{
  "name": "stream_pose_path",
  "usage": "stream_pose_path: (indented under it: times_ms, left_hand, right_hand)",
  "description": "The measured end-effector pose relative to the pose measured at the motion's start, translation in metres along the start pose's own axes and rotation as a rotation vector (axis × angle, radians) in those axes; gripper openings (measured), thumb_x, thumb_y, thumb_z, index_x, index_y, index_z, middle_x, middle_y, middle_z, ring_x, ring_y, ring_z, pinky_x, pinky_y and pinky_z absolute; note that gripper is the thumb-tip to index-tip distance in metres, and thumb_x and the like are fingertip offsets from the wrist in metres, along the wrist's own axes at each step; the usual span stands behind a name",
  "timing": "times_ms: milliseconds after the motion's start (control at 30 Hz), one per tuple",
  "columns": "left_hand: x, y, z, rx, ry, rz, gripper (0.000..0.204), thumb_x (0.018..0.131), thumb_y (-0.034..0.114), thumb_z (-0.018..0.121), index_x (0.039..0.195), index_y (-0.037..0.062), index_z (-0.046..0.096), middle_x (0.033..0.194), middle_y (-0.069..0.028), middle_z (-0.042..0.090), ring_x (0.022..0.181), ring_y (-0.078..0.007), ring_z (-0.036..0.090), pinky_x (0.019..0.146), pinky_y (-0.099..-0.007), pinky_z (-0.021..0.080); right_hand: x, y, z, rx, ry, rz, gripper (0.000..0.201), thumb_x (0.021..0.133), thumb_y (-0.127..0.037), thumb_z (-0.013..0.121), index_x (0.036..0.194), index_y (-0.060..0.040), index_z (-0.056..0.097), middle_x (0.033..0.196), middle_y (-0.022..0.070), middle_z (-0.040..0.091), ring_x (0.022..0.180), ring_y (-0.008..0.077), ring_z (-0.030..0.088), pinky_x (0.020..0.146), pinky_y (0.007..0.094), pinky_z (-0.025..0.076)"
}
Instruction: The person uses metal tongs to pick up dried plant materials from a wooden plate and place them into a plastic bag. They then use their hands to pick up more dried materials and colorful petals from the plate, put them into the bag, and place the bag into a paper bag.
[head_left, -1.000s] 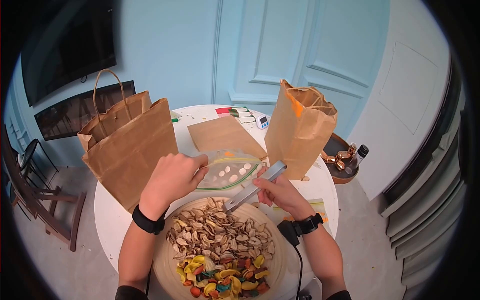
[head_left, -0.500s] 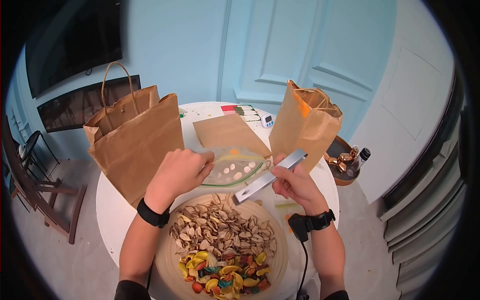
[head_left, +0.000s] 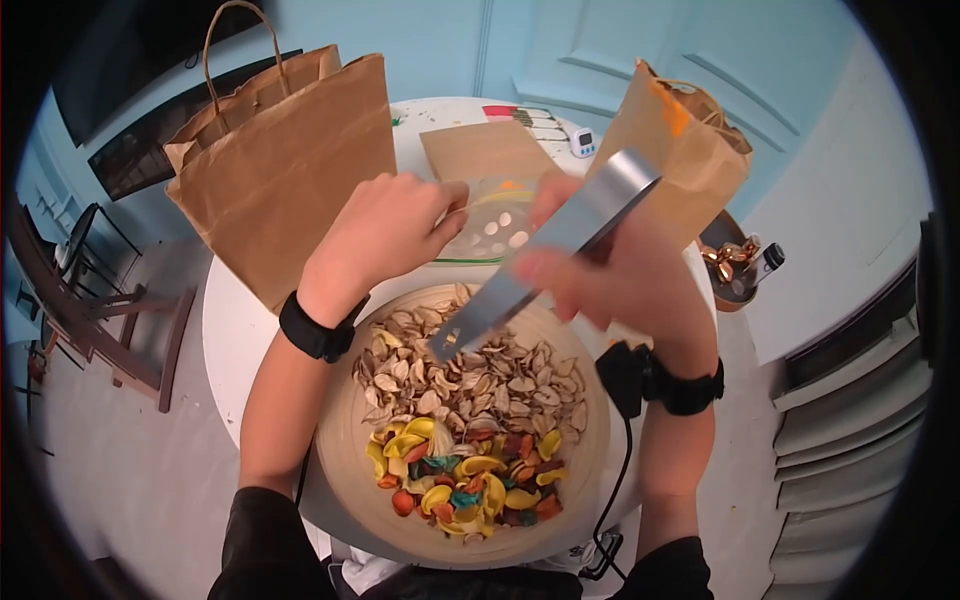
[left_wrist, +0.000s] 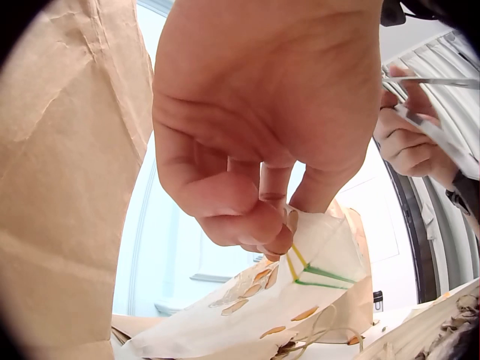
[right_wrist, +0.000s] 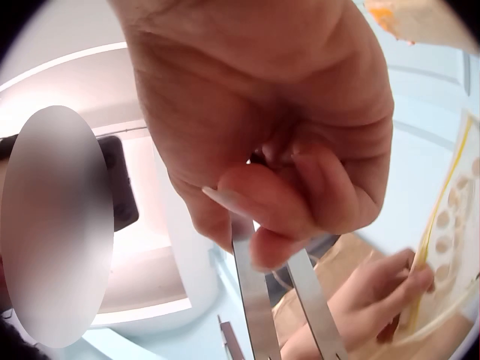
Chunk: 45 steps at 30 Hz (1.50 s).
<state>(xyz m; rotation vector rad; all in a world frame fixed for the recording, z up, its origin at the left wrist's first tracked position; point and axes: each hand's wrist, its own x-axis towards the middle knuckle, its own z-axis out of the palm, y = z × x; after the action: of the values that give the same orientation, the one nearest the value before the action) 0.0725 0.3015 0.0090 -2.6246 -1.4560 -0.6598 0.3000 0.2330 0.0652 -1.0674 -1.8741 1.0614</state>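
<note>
My left hand (head_left: 385, 225) pinches the edge of a clear zip bag (head_left: 490, 235) with a yellow and green seal; pale oval pieces show inside it. In the left wrist view the fingertips (left_wrist: 277, 240) hold the bag's corner. My right hand (head_left: 630, 275), blurred in the head view, grips metal tongs (head_left: 550, 250) whose tips point down over the dried beige petals (head_left: 480, 375). The right wrist view shows the two arms of the tongs (right_wrist: 255, 300) apart below the curled fingers. Colourful petals (head_left: 465, 485) lie in the near part of the round wooden tray (head_left: 345, 450).
Tall paper bags stand at the left (head_left: 290, 160) and right (head_left: 680, 150). Behind the zip bag lie a flat brown sheet (head_left: 490, 150) and a small timer (head_left: 582, 142). A side tray (head_left: 730, 285) with a bottle (head_left: 765, 262) is beyond the table's right edge.
The head view has tilted down. My right hand has lifted the tongs toward the camera, their tips now over the beige petals. My left hand keeps its pinch on the zip bag.
</note>
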Motion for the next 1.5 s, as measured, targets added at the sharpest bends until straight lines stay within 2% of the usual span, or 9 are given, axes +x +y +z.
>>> stream_pose_path:
  times_ms: [133,200,333,400,500,600,800,900,1500]
  left_hand:
    - [-0.004,0.002,0.002,-0.008,0.045,0.025,0.015,0.094,0.020,0.062,0.088,0.0075,0.068,0.069,-0.0169,0.066,0.069,-0.0398,0.067,0.062,-0.0485,0.053]
    - [-0.003,0.005,-0.002,-0.005,0.029,0.014,0.011,0.092,0.017,0.063,0.089,0.0077,0.068,0.070,-0.0166,0.067,0.069,-0.0394,0.067,0.062,-0.0482,0.053]
    - [-0.002,0.001,0.003,-0.006,-0.008,0.008,0.011,0.090,0.017,0.066,0.093,0.0081,0.070,0.071,-0.0168,0.067,0.071,-0.0396,0.066,0.063,-0.0461,0.052]
    - [-0.001,0.001,-0.001,-0.024,-0.034,0.014,0.018,0.097,0.026,0.067,0.098,0.0079,0.072,0.072,-0.0175,0.067,0.070,-0.0399,0.064,0.063,-0.0434,0.050]
    - [0.000,0.006,-0.005,-0.010,-0.064,-0.020,0.016,0.082,0.015,0.069,0.096,0.0092,0.072,0.076,-0.0172,0.070,0.077,-0.0398,0.070,0.067,-0.0461,0.054]
    - [0.000,0.001,0.001,-0.035,-0.015,0.027,0.017,0.097,0.024,0.067,0.098,0.0069,0.071,0.070,-0.0177,0.065,0.066,-0.0405,0.062,0.060,-0.0434,0.049]
    - [0.000,0.005,-0.001,-0.027,-0.021,0.008,0.023,0.094,0.028,0.070,0.096,0.0055,0.070,0.069,-0.0174,0.066,0.066,-0.0407,0.063,0.060,-0.0412,0.050]
    - [0.001,0.004,-0.003,-0.044,-0.109,-0.030,0.024,0.084,0.017,0.067,0.105,0.0081,0.075,0.077,-0.0165,0.071,0.076,-0.0398,0.069,0.067,-0.0468,0.054]
    - [0.000,0.002,0.003,-0.068,-0.039,0.017,0.024,0.098,0.028,0.064,0.092,0.0056,0.067,0.067,-0.0165,0.065,0.064,-0.0381,0.064,0.059,-0.0436,0.049]
  right_hand:
    - [0.017,0.037,0.030,-0.084,-0.289,-0.180,0.031,0.088,-0.025,0.079,0.089,-0.0048,0.056,0.066,0.0003,0.059,0.049,0.0068,0.052,0.043,0.0229,0.038]
    - [0.025,0.045,0.038,-0.047,-0.348,-0.059,0.043,0.086,-0.039,0.079,0.088,-0.0022,0.057,0.068,0.0053,0.062,0.050,0.0134,0.059,0.045,0.0256,0.044]
    - [0.029,0.040,0.045,-0.018,-0.511,0.130,0.040,0.086,-0.035,0.078,0.082,-0.0029,0.054,0.059,0.0052,0.060,0.045,0.0127,0.058,0.044,0.0255,0.045]
    - [0.030,0.041,0.047,0.043,-0.532,0.139,0.038,0.086,-0.032,0.077,0.080,-0.0033,0.053,0.057,0.0053,0.060,0.043,0.0125,0.058,0.043,0.0254,0.044]
    - [0.031,0.046,0.048,0.113,-0.543,0.142,0.034,0.087,-0.028,0.074,0.078,-0.0031,0.053,0.057,0.0062,0.061,0.042,0.0124,0.057,0.042,0.0254,0.044]
    - [0.031,0.047,0.046,0.139,-0.553,0.123,0.031,0.088,-0.025,0.072,0.077,-0.0024,0.053,0.058,0.0068,0.062,0.042,0.0125,0.057,0.042,0.0255,0.043]
    - [0.027,0.033,0.034,0.156,-0.541,0.131,0.023,0.092,-0.021,0.074,0.090,-0.0034,0.058,0.060,0.0048,0.061,0.040,0.0085,0.053,0.039,0.0227,0.039]
    - [0.026,0.032,0.024,0.147,-0.482,0.141,0.023,0.091,-0.020,0.074,0.090,-0.0037,0.058,0.059,0.0038,0.060,0.040,0.0080,0.052,0.039,0.0223,0.038]
    - [0.031,0.050,0.041,0.176,-0.611,0.072,0.025,0.092,-0.021,0.075,0.095,-0.0028,0.059,0.064,0.0036,0.061,0.044,0.0086,0.054,0.039,0.0229,0.040]
